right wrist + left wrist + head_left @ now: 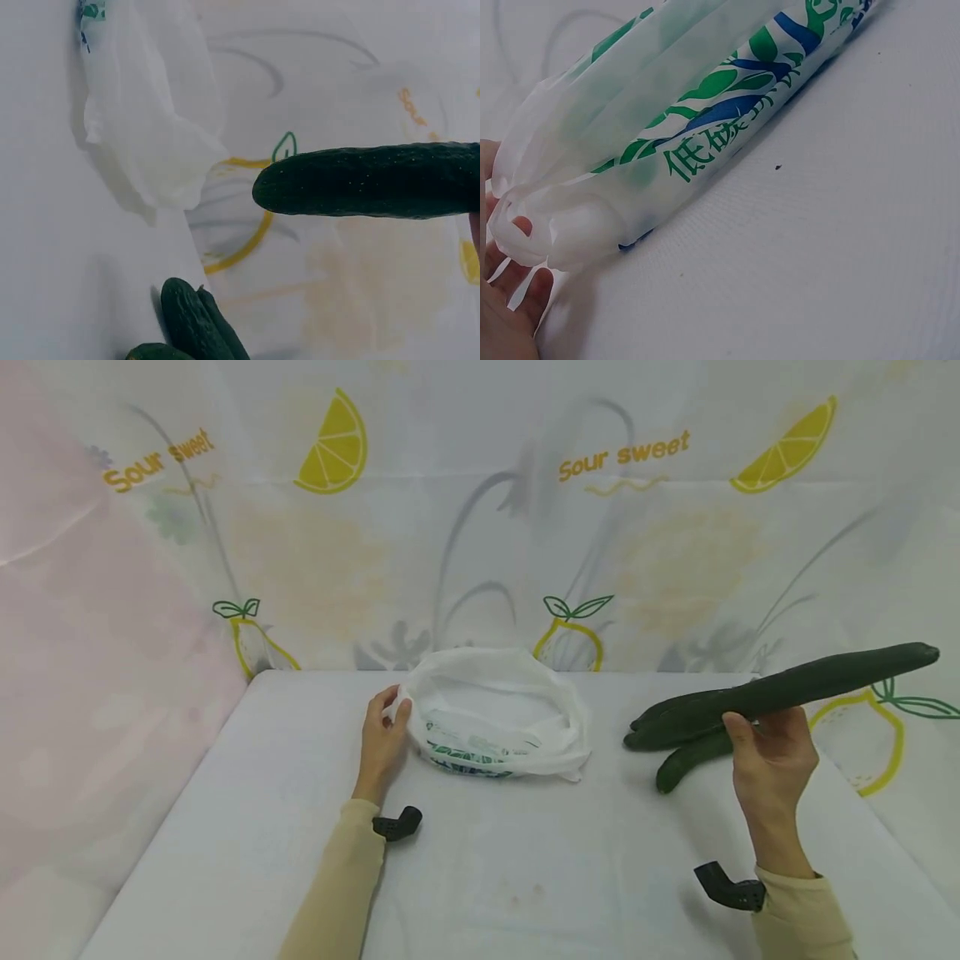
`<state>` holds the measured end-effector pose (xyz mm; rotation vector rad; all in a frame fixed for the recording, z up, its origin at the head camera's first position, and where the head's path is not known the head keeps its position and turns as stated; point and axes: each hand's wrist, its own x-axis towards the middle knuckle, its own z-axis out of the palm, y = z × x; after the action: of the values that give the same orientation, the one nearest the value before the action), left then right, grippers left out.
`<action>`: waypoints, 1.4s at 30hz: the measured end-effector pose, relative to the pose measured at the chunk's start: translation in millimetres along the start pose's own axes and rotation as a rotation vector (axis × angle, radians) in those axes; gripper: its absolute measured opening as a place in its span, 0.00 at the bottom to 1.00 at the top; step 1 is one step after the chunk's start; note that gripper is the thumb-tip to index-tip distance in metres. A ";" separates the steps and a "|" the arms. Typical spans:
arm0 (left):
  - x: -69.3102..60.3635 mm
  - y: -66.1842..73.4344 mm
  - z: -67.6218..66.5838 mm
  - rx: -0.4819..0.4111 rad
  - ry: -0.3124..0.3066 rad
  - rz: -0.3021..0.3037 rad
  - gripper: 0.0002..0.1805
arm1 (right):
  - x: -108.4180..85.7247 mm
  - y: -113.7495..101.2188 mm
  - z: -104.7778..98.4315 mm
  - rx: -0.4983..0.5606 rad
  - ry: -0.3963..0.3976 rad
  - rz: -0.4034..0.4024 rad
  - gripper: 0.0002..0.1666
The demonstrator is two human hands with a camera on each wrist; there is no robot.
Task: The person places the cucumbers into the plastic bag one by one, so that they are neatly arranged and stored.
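Grasping a dark green cucumber (840, 677), the right hand (776, 768) sits to the right of the white plastic bag (480, 760), its thumb on the near side and its fingers curled round the underside. The cucumber is above the table, well apart from the bag. Its long axis slants in the head view: 1 end points up and to the right, away from the bag, while the other points back toward the bag's side, overlapping the cucumbers below. From the right wrist, that blunt end shows near the bag, the axis almost level.

The left hand (384, 739) is partly curled at the bag's left edge, holding the thin plastic, with 1 fingertip showing through a handle loop. The bag lies with its mouth open, green and blue print on its near side.

To the bag's right, 3 more cucumbers (187, 319) lie close together on the white table (525, 877). Behind the bag hangs a backdrop (420, 527) printed with lemons and "Sour sweet".
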<state>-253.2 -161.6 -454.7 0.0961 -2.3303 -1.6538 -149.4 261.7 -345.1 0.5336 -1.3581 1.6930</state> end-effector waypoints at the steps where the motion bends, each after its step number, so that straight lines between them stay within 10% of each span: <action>1: 0.1 -0.3 -0.4 -0.002 0.000 0.002 0.28 | 0.0 1.8 2.3 0.010 0.001 0.004 0.26; 42: 2.4 -2.9 0.5 0.009 0.012 0.036 0.26 | -33.9 67.2 85.4 0.024 -0.199 0.158 0.25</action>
<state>-255.9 -162.7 -457.1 0.0653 -2.3170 -1.6212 -203.3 168.6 -382.1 0.6370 -1.5586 1.8240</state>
